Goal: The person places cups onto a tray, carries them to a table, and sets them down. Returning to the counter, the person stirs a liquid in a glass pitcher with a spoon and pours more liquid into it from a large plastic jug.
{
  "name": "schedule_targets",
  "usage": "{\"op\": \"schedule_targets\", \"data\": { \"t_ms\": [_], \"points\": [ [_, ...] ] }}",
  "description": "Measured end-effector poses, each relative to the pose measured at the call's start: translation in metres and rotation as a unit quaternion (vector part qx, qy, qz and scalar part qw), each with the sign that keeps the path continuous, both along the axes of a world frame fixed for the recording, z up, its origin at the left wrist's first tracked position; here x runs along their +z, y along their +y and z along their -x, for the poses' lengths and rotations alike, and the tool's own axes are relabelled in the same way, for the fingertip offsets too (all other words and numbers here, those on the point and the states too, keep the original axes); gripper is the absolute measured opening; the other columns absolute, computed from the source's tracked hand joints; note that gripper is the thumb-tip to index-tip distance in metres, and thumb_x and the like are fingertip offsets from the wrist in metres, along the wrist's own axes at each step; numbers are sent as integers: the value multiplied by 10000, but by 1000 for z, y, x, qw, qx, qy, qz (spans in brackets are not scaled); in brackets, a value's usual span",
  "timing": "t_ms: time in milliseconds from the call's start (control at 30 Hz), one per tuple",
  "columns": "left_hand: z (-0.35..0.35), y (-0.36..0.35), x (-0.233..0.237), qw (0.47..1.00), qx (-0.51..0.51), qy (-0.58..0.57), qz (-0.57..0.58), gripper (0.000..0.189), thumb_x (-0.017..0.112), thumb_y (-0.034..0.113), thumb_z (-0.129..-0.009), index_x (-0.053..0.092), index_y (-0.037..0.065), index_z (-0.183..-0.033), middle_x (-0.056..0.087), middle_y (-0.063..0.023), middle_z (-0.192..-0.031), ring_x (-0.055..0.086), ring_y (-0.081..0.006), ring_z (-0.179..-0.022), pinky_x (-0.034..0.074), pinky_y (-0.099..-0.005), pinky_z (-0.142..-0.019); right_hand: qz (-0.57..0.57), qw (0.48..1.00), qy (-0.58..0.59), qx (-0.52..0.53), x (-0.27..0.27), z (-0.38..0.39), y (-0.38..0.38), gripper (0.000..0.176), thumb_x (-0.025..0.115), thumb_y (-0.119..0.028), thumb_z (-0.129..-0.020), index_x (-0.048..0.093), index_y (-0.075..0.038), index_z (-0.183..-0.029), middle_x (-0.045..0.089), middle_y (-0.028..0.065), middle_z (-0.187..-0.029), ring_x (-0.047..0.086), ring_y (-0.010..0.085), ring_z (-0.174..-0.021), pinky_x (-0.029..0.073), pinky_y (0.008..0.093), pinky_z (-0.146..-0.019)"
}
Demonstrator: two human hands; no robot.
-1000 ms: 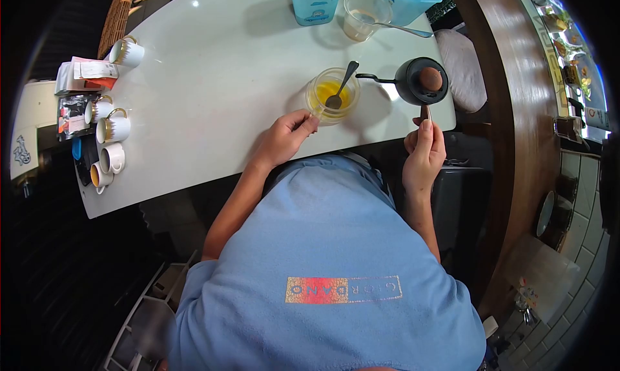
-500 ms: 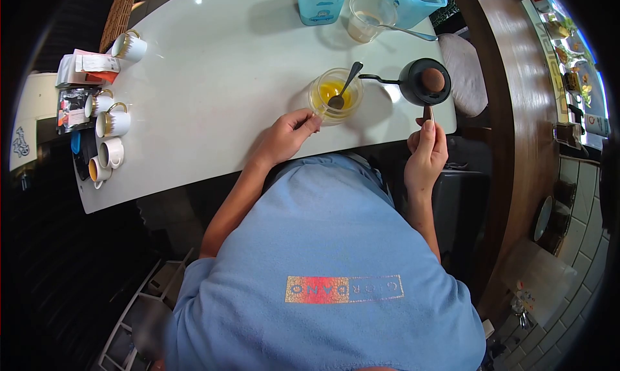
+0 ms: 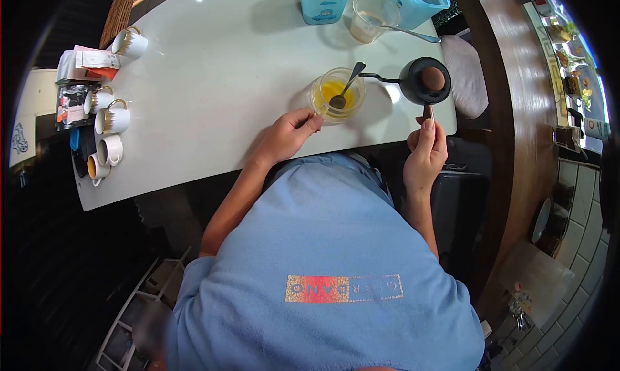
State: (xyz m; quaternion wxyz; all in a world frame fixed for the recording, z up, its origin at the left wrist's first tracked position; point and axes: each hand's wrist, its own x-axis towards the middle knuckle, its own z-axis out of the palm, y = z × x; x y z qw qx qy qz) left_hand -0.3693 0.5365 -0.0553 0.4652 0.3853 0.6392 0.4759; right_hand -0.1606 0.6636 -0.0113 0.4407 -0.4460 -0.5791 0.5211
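My left hand [image 3: 289, 135] pinches the handle of the clear cup [image 3: 316, 101], just above the middle of the frame, where a spoon [image 3: 354, 76] leans in yellow liquid [image 3: 332, 89]. My right hand [image 3: 426, 153] grips the handle of the black kettle [image 3: 413, 85], upper right, its spout [image 3: 382, 79] reaching to the cup's rim. I judge I'm lining spout and cup up; that calls for a firm wrist and a steadied cup.
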Motion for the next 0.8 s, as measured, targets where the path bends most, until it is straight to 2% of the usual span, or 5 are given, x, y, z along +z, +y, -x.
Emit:
{"op": "schedule_targets", "data": {
  "t_ms": [67,800],
  "points": [
    [1,0,-3,1000,-12,-6,-13,313,519,329,-939,601,47,-833,532,29,-742,453,-58,-701,382,-218,-657,-1,1000,-11,2,0,-1,-1,321,475,-262,-968,553,49,-983,389,-66,-596,314,1,-520,222,185,-467],
    [1,0,0,1000,-7,-23,13,333,521,329,-942,589,23,-828,541,18,-733,484,-66,-710,411,-219,-686,15,1000,4,22,1,-4,-15,326,479,-249,-968,540,68,-1010,407,-54,-616,337,12,-535,255,186,-476]
  ]
}}
